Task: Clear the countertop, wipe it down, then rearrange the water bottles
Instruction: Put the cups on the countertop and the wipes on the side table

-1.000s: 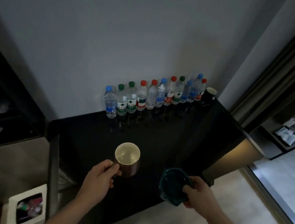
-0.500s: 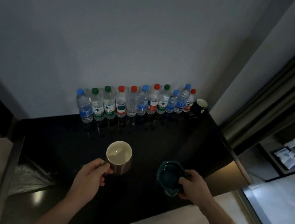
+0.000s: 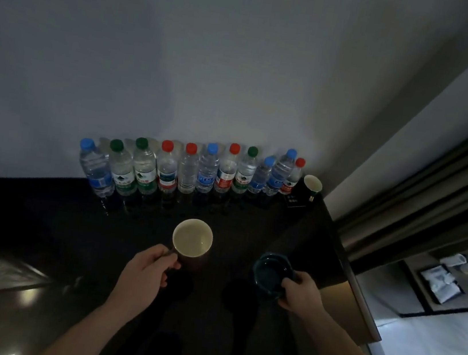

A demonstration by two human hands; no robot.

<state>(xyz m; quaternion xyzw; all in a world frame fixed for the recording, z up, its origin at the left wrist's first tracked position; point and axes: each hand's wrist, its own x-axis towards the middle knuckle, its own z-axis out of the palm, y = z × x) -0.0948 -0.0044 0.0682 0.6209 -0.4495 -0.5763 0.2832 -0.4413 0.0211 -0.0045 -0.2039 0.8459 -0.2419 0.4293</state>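
The left hand [image 3: 147,270] has its fingers curled around the handle of a cup [image 3: 192,239] with a pale inside, gripping it over the dark countertop [image 3: 39,225]. The right hand [image 3: 302,292] clasps the rim of a dark teal dish [image 3: 271,274], thumb on top and fingers underneath, also over the counter. The two held things sit apart, the cup to the left of the dish. Beyond both sets of fingers, against the wall [image 3: 214,54], the water bottles [image 3: 188,169] stand upright in a close row with blue, green and red caps. Past the right end of that row a second, dark cup [image 3: 312,184] stands in the far corner, just beside the last bottle.
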